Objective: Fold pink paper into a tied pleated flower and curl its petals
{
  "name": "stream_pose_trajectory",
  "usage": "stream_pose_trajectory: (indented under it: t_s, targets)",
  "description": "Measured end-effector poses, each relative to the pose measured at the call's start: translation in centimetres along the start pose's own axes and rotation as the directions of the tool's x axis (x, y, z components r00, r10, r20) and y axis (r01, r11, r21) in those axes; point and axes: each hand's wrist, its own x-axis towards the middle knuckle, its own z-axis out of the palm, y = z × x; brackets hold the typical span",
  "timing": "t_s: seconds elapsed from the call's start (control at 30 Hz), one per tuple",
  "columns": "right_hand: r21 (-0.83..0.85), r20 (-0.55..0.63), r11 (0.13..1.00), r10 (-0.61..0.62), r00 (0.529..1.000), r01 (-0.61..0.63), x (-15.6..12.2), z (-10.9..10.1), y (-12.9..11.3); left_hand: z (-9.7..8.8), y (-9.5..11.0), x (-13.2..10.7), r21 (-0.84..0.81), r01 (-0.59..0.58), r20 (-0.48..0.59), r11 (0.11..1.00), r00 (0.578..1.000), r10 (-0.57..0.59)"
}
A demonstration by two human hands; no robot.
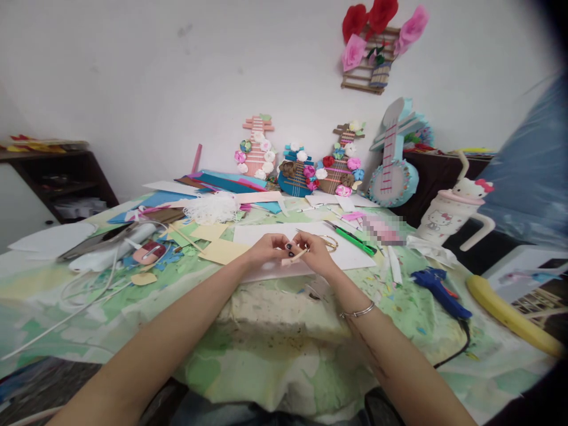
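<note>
Both of my hands meet over a white sheet of paper [248, 235] at the middle of the table. Between the fingertips is a small pale pink strip [296, 258], perhaps paper, with one end sticking out below. My left hand [267, 248] pinches it from the left, its fingers curled. From the other side my right hand [314, 251] also closes on the strip. Gold-handled scissors [329, 242] lie on the sheet just beyond my right hand, partly hidden by it. A green utility knife [355, 238] rests across the sheet's right side.
To the right are a blue glue gun [441, 293], a yellow banana-shaped object [510, 313] and a white tumbler [450, 216]. A power strip [113, 247], its cable and paper scraps [144, 278] lie left. Flower-decorated instrument models [257, 151] stand against the wall.
</note>
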Motion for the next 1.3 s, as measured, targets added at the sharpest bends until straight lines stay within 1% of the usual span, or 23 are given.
stream_pose_trajectory:
  t_s: [0.13, 0.2, 0.37, 0.43, 0.57, 0.63, 0.7, 0.77, 0.8, 0.87, 0.93, 1.0, 1.1, 1.2, 1.3]
  targets:
    - [0.112, 0.017, 0.994, 0.000, 1.000, -0.002, 0.0, -0.3, -0.2, -0.2, -0.2, 0.0, -0.083, 0.019, -0.068, 0.996, 0.997, -0.025]
    - [0.143, 0.012, 0.990, 0.006, 1.000, -0.008, 0.0, -0.4, -0.1, -0.3, -0.4, 0.1, -0.112, 0.023, -0.101, 0.993, 0.994, -0.034]
    - [0.117, 0.012, 0.993, 0.002, 1.000, -0.003, 0.2, -0.3, 0.3, -0.5, -0.8, 0.3, -0.128, -0.006, -0.126, 0.992, 0.992, -0.010]
    - [0.134, 0.017, 0.991, 0.009, 1.000, -0.011, 0.3, -0.3, 0.6, -0.6, -0.9, 0.4, -0.133, -0.014, -0.132, 0.991, 0.991, -0.003]
    - [0.187, 0.017, 0.980, 0.070, 0.997, -0.072, 0.4, -0.2, 1.3, -0.8, -0.8, 0.4, -0.108, -0.017, -0.174, 0.994, 0.985, -0.002]
    - [0.171, 0.005, 0.981, 0.089, 0.996, -0.088, 0.5, -0.2, 1.4, -0.7, -0.5, 0.3, -0.089, -0.010, -0.201, 0.996, 0.980, -0.008]
    - [0.087, -0.017, 0.993, 0.085, 0.996, -0.084, 0.4, -0.3, 1.4, -0.6, -0.2, 0.1, -0.079, 0.000, -0.212, 0.997, 0.977, -0.016]
    - [-0.100, -0.054, 0.992, 0.075, 0.996, -0.080, 0.3, -0.5, 1.3, -0.3, 0.1, -0.1, -0.079, 0.019, -0.206, 0.997, 0.978, -0.035]
    - [-0.220, -0.073, 0.971, 0.078, 0.994, -0.092, 0.3, -0.6, 1.1, -0.2, 0.2, -0.2, -0.078, 0.032, -0.206, 0.996, 0.977, -0.048]
    - [-0.439, -0.106, 0.887, 0.106, 0.989, -0.142, 0.1, -0.8, 0.9, 0.0, 0.4, -0.3, -0.078, 0.052, -0.213, 0.996, 0.975, -0.068]
    - [-0.570, -0.108, 0.802, 0.140, 0.984, -0.176, 0.0, -0.9, 0.7, 0.2, 0.6, -0.3, -0.079, 0.050, -0.226, 0.996, 0.972, -0.066]
    - [-0.632, -0.078, 0.757, 0.150, 0.986, -0.165, -0.1, -0.9, 0.4, 0.2, 0.5, -0.2, -0.074, 0.031, -0.229, 0.997, 0.972, -0.047]
    - [-0.687, -0.035, 0.715, 0.144, 0.989, -0.129, -0.2, -0.8, 0.0, 0.1, 0.2, -0.1, -0.070, 0.017, -0.224, 0.997, 0.974, -0.032]
    - [-0.720, -0.046, 0.682, 0.143, 0.989, -0.132, -0.2, -0.7, -0.3, -0.2, -0.3, 0.1, -0.103, 0.009, -0.210, 0.995, 0.977, -0.031]
    - [-0.719, -0.063, 0.682, 0.126, 0.990, -0.133, -0.1, -0.8, -0.4, -0.4, -0.7, 0.2, -0.126, -0.027, -0.210, 0.992, 0.978, 0.000]
